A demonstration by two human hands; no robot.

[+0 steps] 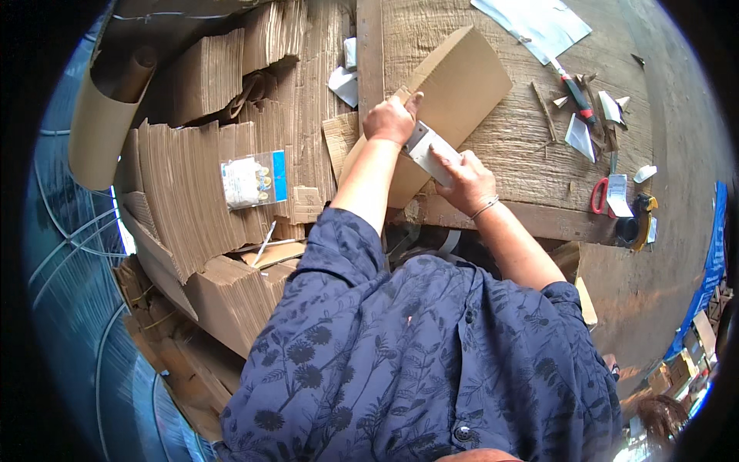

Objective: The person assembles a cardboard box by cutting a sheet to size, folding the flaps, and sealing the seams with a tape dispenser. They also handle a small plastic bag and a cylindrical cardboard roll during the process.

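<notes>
A brown cardboard sheet (458, 88) lies slantwise on the wooden table in front of me. My left hand (390, 122) is closed at the sheet's left edge, its thumb lying over the top side. In my right hand (468, 183) is a flat, pale grey, block-like piece (426, 152) with small holes near its far end, gripped between thumb and fingers. The piece rests on or just over the cardboard, its far end close to my left hand. The palm side of both hands is hidden.
Stacks of folded cardboard (185, 196) fill the left side, with a clear packet (250, 182) on top. A cardboard roll (100, 135) stands beyond. Right: a red-and-black-handled tool (578, 98), paper scraps (579, 138), red-handled scissors (598, 197) and a tape dispenser (642, 219).
</notes>
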